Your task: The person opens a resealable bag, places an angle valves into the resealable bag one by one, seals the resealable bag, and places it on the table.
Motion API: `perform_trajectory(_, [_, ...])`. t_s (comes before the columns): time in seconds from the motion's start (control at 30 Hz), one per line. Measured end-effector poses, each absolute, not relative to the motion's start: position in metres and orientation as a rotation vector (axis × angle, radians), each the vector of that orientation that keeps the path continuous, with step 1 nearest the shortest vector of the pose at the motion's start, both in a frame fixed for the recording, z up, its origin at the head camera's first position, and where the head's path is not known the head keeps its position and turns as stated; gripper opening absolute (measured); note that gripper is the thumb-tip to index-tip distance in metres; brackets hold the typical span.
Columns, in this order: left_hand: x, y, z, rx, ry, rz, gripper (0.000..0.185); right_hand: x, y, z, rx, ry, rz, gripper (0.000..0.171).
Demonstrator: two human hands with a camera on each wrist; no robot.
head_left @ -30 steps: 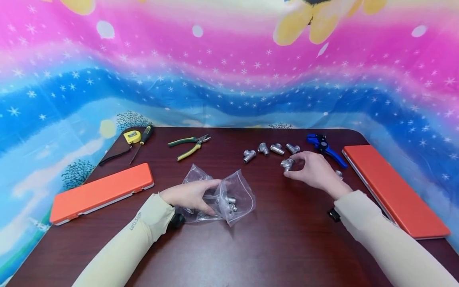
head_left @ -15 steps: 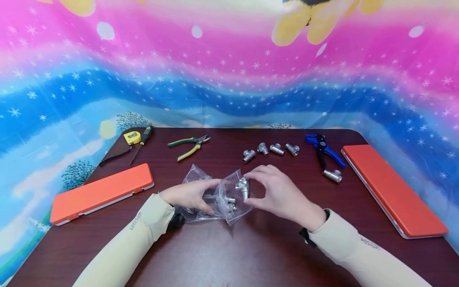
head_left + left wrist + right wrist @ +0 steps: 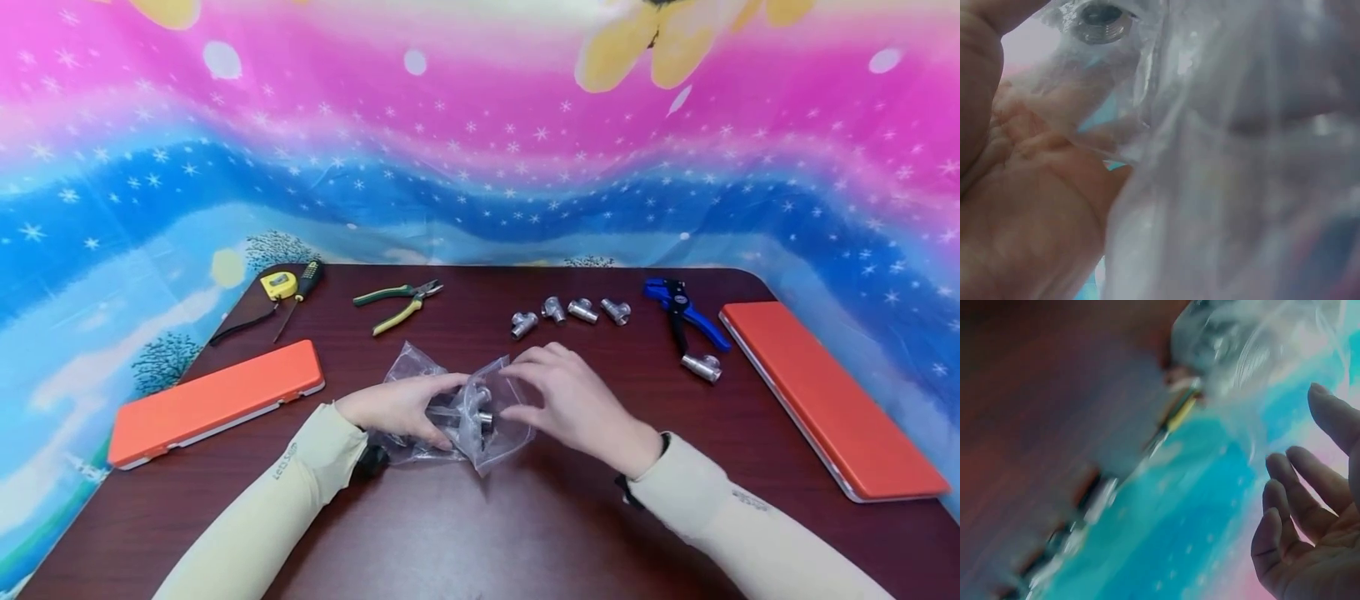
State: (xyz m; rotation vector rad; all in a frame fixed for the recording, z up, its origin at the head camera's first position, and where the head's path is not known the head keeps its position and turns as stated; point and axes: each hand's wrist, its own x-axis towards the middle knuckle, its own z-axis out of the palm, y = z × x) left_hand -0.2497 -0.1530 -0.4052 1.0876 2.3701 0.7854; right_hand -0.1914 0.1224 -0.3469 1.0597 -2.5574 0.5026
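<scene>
My left hand (image 3: pixel 397 408) grips a clear plastic bag (image 3: pixel 510 425) in the middle of the table, its thumb and fingers spread around the bag's side. Silvery T-shaped pipe fittings (image 3: pixel 486 419) show through the film; in the left wrist view a threaded fitting end (image 3: pixel 1102 25) sits behind the plastic. At the bag's open mouth is my right hand (image 3: pixel 573 408), its fingers loosely bent and nothing between them in the right wrist view. Several more fittings (image 3: pixel 582 311) lie in a row behind the hands. Another pipe fitting (image 3: pixel 701 367) rests by the blue wire stripper (image 3: pixel 693 321).
Green-and-yellow pliers (image 3: pixel 397 321) lie behind the bag. To the left are a yellow tape measure (image 3: pixel 279 285), a screwdriver (image 3: pixel 307 282) and an orange case (image 3: pixel 217 400). A second orange case (image 3: pixel 832 400) lies along the right side. A patterned cloth (image 3: pixel 480 150) hangs behind the table.
My right hand carried a pipe fitting from the right over to the bag's mouth and let it go inside. My left hand has stayed on the bag.
</scene>
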Motion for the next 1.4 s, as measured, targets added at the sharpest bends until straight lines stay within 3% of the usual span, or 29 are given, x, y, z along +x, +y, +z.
perform_trajectory(0.2, [-0.248,-0.153,-0.403,1.075,2.389,0.758,0.094,-0.212,0.2,-0.336,0.753,-2.778,0.453,0.039])
perform_trajectory(0.37, [-0.245,-0.153,-0.401,1.04,2.396,0.743,0.096,-0.233,0.283,-0.342,0.505,-3.037,0.309,0.046])
perform_trajectory(0.57, [-0.245,-0.152,-0.4,1.043,2.4,0.745,0.095,-0.237,0.336,-0.359,0.558,-3.225,0.281,0.065])
perform_trajectory(0.7, [-0.247,-0.151,-0.4,1.059,2.407,0.744,0.094,-0.236,0.342,-0.362,0.634,-3.23,0.282,0.071])
perform_trajectory(1.13, [-0.243,-0.158,-0.403,1.029,2.403,0.75,0.095,-0.241,0.331,-0.371,0.567,-3.252,0.439,0.063])
perform_trajectory(1.4, [-0.245,-0.155,-0.403,1.038,2.398,0.753,0.096,-0.208,0.279,-0.348,0.633,-2.961,0.589,0.06])
